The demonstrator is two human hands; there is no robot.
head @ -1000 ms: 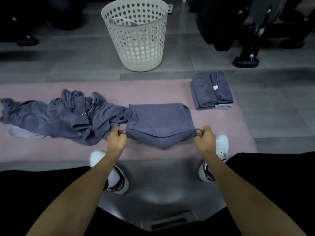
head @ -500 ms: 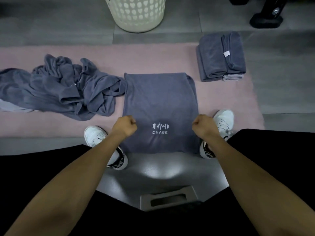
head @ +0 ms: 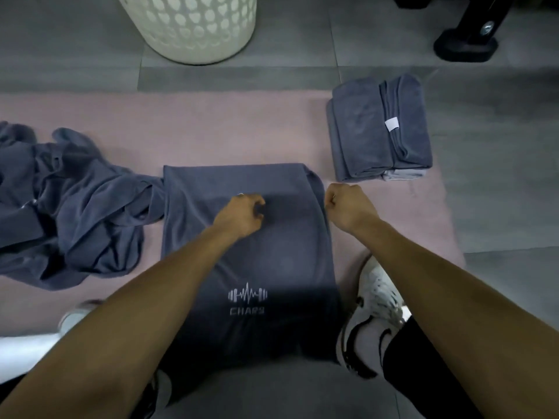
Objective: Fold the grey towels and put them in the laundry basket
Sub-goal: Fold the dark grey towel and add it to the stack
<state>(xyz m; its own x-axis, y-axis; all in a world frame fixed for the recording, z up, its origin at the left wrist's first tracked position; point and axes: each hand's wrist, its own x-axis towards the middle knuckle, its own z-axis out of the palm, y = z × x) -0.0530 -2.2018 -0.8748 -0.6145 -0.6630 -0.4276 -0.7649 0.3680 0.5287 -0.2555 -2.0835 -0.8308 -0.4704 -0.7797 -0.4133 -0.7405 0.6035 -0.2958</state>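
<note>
Towel (head: 242, 261) flat under left hand (head: 240, 214), right hand (head: 348, 207) fingers at its edge

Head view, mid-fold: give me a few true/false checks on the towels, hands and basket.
1. The flat grey towel with the white logo lies on the pink mat. True.
2. The stack of folded grey towels sits inside the cream perforated laundry basket. False: it lies on the mat's right end.
3. The left hand is over the flat towel. True.
4. The pile of crumpled grey towels lies right of the flat towel. False: left.
</note>
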